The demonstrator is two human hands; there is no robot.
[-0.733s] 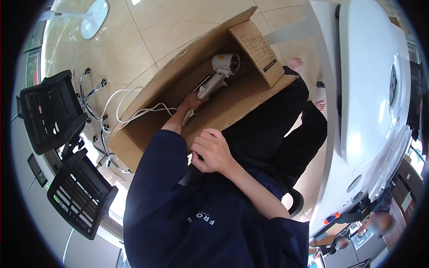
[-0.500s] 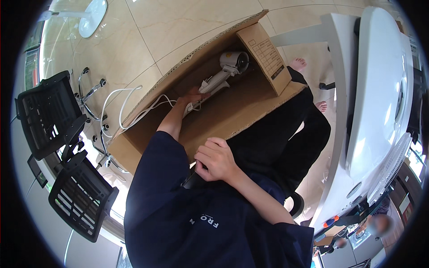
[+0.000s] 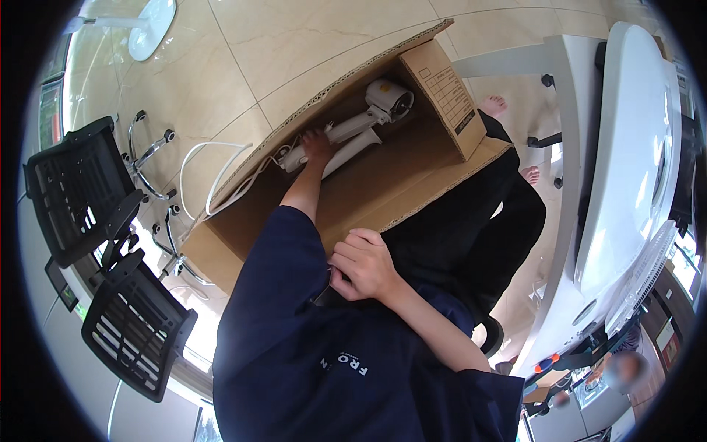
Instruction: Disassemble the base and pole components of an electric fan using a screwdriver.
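Observation:
A white fan body (image 3: 357, 127) with a round motor housing lies in an open cardboard box (image 3: 383, 184); a white tube (image 3: 353, 152) is beside it. My left hand (image 3: 318, 146) reaches down into the box and is closed around the lower part of the fan body; its fingertips are partly hidden. A white cable (image 3: 237, 193) runs from there over the box's left end. My right hand (image 3: 364, 264) is in front of my body by the box's near edge, with its fingers curled. Whatever it may hold is hidden, and a dark edge shows below it.
Black mesh chairs (image 3: 85, 188) stand at the left on a tiled floor (image 3: 294, 51). A white table (image 3: 626, 169) rises at the right, with a fan guard (image 3: 641, 283) by its near end. A white round base (image 3: 152, 33) stands at the far left.
Inside the box, the fan body has shifted and the white tube beside it shows more plainly. My left hand has moved slightly up and the cable has shifted. My right hand stays nearly still.

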